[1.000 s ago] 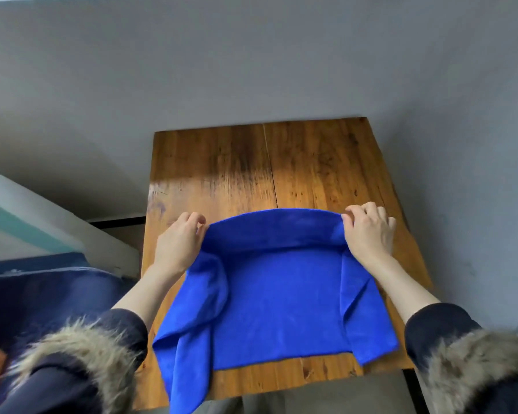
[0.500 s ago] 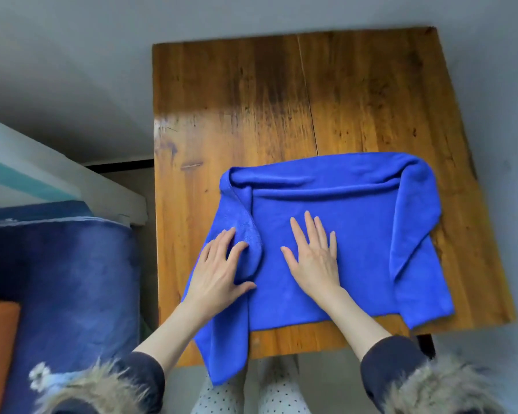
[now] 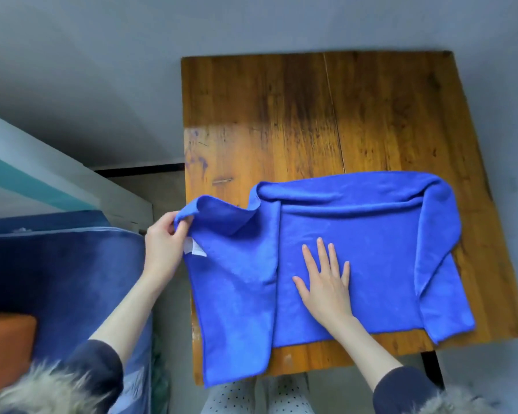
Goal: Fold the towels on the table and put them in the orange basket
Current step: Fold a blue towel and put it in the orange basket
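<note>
While pinned flat at mid-cloth: blue towel, spread across the near half of the wooden table, front edge hanging a little past the table's near rim.
Right hand: fingers straight and spread, palm down, pressed on the towel's middle as an anchor.
Left hand: thumb and fingers pinched on the towel's left corner, lifted clear of the table, out past its left edge.
White tag: showed just beside the left hand, on the raised flap.
Long axis: ran left to right across the table; right end already doubled over in a loose, rumpled fold.
Key relation: rest of the towel lay to the right of the pinching hand, so the corner looked due to travel rightward over the pinned middle; left hand plainly the nearer to that flap.
Risk, as judged: flap sagged between corner and crease, likely to land skewed.
Orange shape: low at far left, possibly the basket, could not tell.
</note>
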